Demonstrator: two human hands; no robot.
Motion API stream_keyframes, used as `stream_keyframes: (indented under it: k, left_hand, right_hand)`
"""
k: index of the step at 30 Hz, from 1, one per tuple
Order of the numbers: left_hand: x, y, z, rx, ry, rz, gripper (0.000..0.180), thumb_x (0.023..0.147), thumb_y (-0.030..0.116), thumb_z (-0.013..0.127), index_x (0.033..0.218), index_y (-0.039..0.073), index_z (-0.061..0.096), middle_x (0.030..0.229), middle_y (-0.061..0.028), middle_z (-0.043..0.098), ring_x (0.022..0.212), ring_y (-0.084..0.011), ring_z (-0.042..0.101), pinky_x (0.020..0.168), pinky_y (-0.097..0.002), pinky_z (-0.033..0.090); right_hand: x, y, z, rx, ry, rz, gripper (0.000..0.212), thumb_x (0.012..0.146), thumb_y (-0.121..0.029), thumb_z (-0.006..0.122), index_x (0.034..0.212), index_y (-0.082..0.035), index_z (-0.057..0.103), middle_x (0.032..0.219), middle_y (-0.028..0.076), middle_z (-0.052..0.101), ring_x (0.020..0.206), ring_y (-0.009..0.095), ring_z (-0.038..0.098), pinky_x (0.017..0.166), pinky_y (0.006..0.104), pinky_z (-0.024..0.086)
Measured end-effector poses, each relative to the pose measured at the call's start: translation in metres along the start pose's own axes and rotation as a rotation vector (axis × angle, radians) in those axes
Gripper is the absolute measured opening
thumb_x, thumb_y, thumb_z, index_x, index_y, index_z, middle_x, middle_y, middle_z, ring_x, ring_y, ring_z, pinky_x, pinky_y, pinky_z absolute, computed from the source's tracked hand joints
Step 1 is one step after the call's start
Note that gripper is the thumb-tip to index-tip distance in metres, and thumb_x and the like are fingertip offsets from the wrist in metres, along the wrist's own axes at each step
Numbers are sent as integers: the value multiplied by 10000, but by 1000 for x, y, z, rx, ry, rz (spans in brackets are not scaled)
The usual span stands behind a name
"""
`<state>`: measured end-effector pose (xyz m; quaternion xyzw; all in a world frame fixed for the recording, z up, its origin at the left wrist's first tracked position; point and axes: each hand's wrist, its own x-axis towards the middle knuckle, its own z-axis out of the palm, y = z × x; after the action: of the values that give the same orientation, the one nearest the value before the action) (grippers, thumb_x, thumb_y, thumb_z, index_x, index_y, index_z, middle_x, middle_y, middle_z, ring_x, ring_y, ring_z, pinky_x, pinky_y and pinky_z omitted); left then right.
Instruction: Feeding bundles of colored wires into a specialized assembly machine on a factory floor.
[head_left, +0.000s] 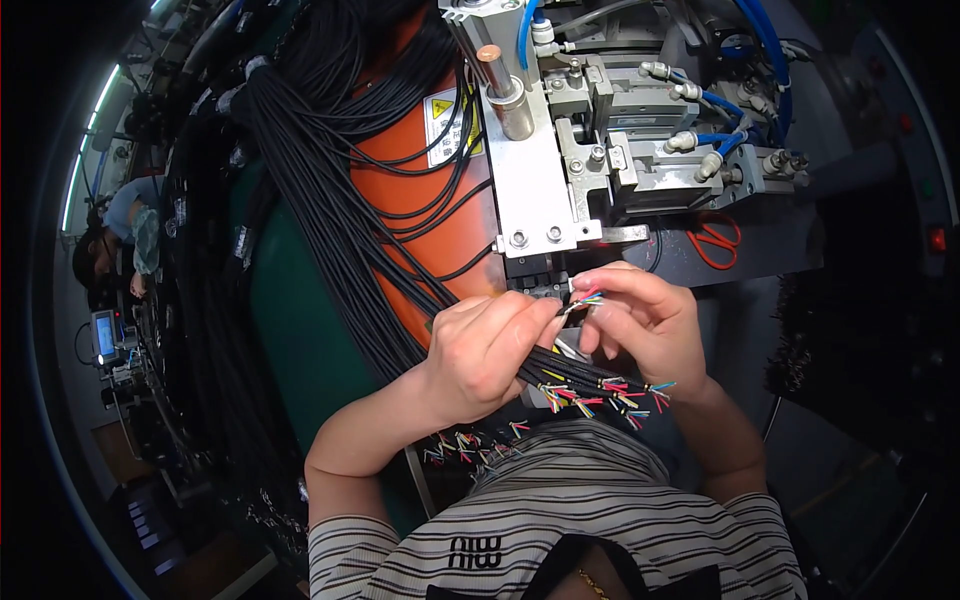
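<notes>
My left hand (485, 350) is closed around the end of a black multi-core cable, just in front of the machine. From its fingertips stick out thin coloured wires (588, 298), red, white, blue and green among them. My right hand (645, 318) is at these wires, thumb and forefinger curled close about them, its other fingers bent below. Under both hands lies a bundle of black cable ends (570, 372) with fanned-out coloured cores. More stripped cable ends (475, 443) hang lower left, by my striped shirt.
A metal machine (545, 190) with pneumatic cylinders (660, 130) and blue air hoses stands ahead. Long black cables (310, 200) run across an orange surface (420, 205) on the left. Red-handled scissors (714, 242) lie right of the machine. Another person (125, 225) sits far left.
</notes>
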<state>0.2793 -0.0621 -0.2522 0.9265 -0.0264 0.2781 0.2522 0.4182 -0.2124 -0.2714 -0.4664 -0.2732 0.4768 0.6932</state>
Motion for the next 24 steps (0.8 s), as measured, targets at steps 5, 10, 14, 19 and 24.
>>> stream_keyframes:
  k: [5,10,14,19,24]
  left_hand:
    - [-2,-1,0,-101,-64,-79,253,761,15,719,981,-35,605,736,-113,608,553,-255,598,488,-342,462]
    - [2,2,2,-117,-111,-138,204,759,24,709,929,-10,601,691,-103,599,525,-277,585,478,-359,458]
    - [5,5,4,-110,-66,-175,149,775,22,696,882,3,594,652,-101,599,526,-287,598,488,-359,466]
    - [4,3,1,-128,-80,-206,108,847,66,695,890,11,613,664,-90,628,539,-231,633,497,-314,482]
    - [2,1,1,-183,-53,-220,129,828,72,714,879,18,609,676,-80,639,551,-217,641,517,-299,492]
  right_hand:
    - [5,-2,0,-83,6,-86,185,912,78,563,1087,73,625,998,105,636,706,92,644,587,192,499]
    - [8,-2,-3,-71,13,1,134,913,82,561,1026,76,632,956,131,639,661,116,638,542,196,489]
    - [7,15,6,102,73,-21,116,903,72,596,1010,74,640,980,132,644,715,122,654,592,212,527]
    - [4,20,13,-479,174,-518,125,894,64,624,1013,85,653,991,130,643,753,128,659,622,225,547]
    - [5,29,20,-82,199,-321,148,891,72,623,1033,86,664,996,134,647,754,127,657,627,223,542]
